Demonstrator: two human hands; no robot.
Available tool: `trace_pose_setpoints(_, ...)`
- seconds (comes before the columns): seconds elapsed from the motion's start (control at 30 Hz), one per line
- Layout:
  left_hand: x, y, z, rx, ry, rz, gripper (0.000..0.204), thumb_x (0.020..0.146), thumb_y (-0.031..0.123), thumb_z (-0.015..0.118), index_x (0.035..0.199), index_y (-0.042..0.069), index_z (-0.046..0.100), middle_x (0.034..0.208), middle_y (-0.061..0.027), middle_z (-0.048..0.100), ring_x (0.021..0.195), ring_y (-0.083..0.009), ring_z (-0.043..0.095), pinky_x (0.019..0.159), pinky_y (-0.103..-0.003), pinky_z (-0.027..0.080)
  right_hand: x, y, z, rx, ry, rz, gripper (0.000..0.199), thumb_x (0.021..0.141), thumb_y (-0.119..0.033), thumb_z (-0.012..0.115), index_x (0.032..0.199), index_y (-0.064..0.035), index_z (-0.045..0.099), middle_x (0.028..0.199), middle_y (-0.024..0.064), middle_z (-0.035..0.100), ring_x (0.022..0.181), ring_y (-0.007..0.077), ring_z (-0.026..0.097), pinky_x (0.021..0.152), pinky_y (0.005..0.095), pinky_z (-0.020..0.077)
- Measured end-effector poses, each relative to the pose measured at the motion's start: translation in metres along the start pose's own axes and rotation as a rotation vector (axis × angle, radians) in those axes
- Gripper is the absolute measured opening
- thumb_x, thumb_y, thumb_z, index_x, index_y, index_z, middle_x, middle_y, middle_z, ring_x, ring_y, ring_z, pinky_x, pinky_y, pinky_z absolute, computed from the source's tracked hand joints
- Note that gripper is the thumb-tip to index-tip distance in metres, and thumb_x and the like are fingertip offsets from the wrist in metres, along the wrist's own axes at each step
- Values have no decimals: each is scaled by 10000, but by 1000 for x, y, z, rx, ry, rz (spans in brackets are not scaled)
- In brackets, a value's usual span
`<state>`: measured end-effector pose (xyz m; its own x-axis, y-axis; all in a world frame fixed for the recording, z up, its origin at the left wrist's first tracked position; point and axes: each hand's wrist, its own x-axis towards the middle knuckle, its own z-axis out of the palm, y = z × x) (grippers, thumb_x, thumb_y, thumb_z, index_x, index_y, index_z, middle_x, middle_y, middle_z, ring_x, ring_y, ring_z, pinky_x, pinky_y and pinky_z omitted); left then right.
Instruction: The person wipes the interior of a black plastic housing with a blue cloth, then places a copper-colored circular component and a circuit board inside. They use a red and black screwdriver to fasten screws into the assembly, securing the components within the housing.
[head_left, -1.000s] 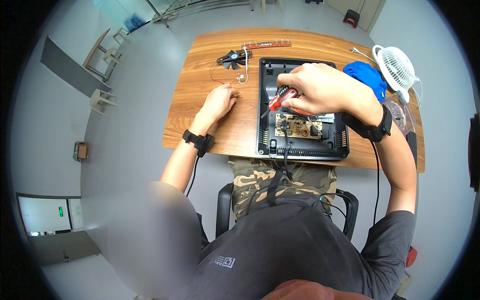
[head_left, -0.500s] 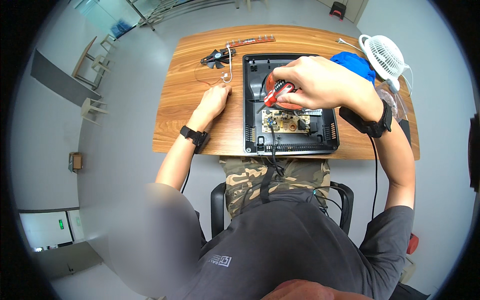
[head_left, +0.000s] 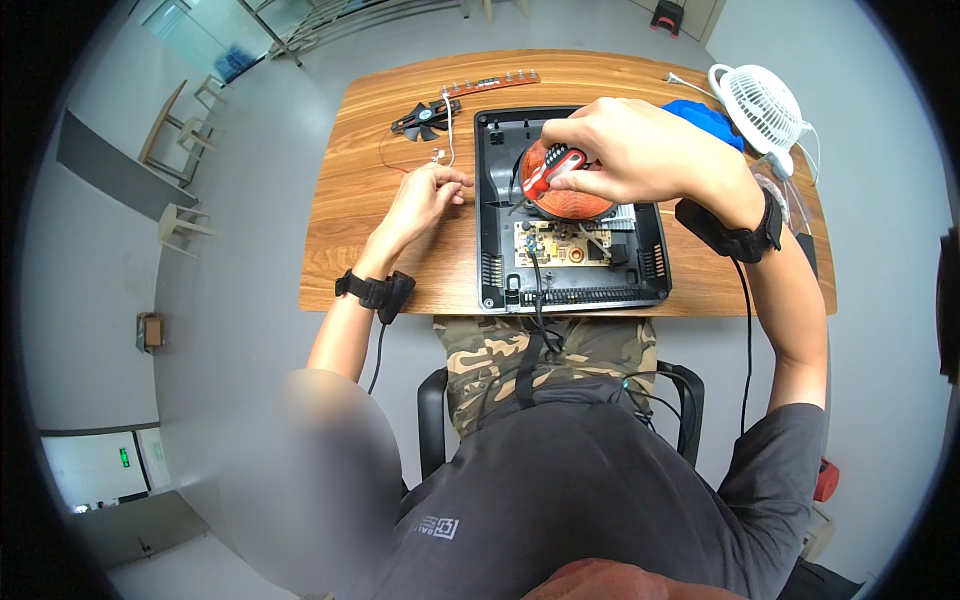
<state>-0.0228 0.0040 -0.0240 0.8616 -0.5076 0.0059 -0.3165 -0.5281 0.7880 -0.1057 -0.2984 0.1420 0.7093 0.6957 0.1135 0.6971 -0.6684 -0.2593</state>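
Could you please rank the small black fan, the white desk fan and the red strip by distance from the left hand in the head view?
From the left hand:
1. Small black fan, just beyond it.
2. Red strip, at the table's far edge.
3. White desk fan, at the far right corner.

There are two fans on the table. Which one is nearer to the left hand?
The small black fan at the far edge of the table, just beyond the left hand. The white caged fan stands at the far right corner.

Bare tabletop (head_left: 400,250) beside open casing (head_left: 490,200)
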Motion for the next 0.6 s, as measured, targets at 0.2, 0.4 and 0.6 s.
trace_pose_setpoints(0.2, 0, 21, 20, -489, -95, -54, 186, 1022, 49, 588, 1170, -38, 659, 1013, -53, 704, 926, -116, 687, 871, -270, 568, 1, 0, -1, 11, 11, 5, 380, 934, -376, 680, 955, 1, 639, 746, 230, 674, 763, 445, 671, 667, 507, 529)
trace_pose_setpoints(0.4, 10, 14, 34, -596, -107, 1, 183, 959, 16, 645, 1134, -36, 651, 1061, -85, 694, 939, -132, 706, 868, -265, 584, -1, 1, -2, -1, 24, 9, 365, 926, -360, 691, 976, -2, 644, 749, 224, 679, 774, 438, 677, 673, 503, 533)
trace_pose_setpoints(0.6, 10, 20, 43, -550, -60, 25, 265, 900, -49, 643, 1164, -34, 653, 973, -62, 687, 912, -130, 711, 850, -246, 578, -4, 6, -4, -21, -12, 35, 367, 918, -352, 699, 1026, -4, 662, 772, 227, 688, 792, 441, 680, 686, 505, 536)
